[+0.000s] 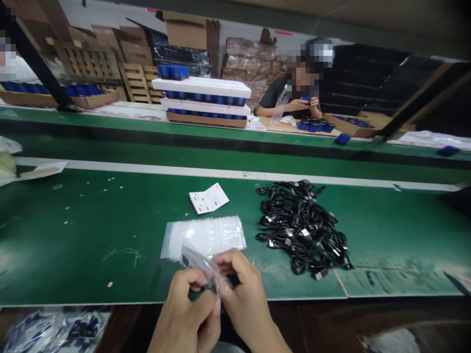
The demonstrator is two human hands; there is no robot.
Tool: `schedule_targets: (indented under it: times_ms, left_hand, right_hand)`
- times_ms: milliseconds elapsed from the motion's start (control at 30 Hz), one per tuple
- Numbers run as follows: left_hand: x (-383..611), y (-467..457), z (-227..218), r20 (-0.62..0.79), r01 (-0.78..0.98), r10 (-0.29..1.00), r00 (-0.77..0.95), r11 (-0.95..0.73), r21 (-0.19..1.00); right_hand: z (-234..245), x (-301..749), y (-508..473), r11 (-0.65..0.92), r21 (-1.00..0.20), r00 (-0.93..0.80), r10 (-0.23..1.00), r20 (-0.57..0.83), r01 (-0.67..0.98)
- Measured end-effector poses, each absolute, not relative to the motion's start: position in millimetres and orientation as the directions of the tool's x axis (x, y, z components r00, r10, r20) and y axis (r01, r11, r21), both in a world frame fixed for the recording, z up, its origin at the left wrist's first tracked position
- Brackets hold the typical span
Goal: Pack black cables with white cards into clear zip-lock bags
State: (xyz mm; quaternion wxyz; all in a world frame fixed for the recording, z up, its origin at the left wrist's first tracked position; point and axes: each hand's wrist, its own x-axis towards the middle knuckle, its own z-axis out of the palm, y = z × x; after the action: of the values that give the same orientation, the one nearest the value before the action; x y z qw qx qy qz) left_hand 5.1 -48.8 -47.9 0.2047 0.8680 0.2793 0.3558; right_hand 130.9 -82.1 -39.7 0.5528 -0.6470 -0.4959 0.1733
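Observation:
Both my hands meet at the table's front edge and pinch one small clear plastic bag [200,262]. My left hand [187,314] grips its lower end with closed fingers. My right hand [243,294] holds the same bag from the right, thumb and fingers pressed together. Whether anything is inside the bag is too blurred to tell. Just beyond the hands lies a flat stack of clear plastic bags [204,236]. A pile of coiled black cables [303,225] sits to the right of that stack. A white sticker sheet [208,198] lies further back.
The green table [91,230] runs across the view, with a conveyor strip behind it. Bagged items [55,331] lie below the front edge at left. Across the line a person [294,93] handles small blue parts beside stacked white trays [204,100] and cardboard boxes.

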Motion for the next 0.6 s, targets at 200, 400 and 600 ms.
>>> schedule_targets:
  times_ms: [200,400,600]
  left_hand:
    - [5,-39,-48,0.443,0.370,0.650,0.617,-0.737,0.565]
    - [8,-27,-57,0.382,0.423,0.631,0.675,-0.756,0.500]
    - [8,-12,-55,0.381,0.441,0.563,0.733,-0.820,0.365]
  right_hand:
    - [-48,138,-88,0.134,-0.681,0.327,0.800,0.503,0.719]
    - [-48,142,-90,0.179,-0.564,0.238,0.775,0.586,0.806]
    - [-22,198,-107,-0.053,-0.476,0.260,0.888,0.380,0.878]
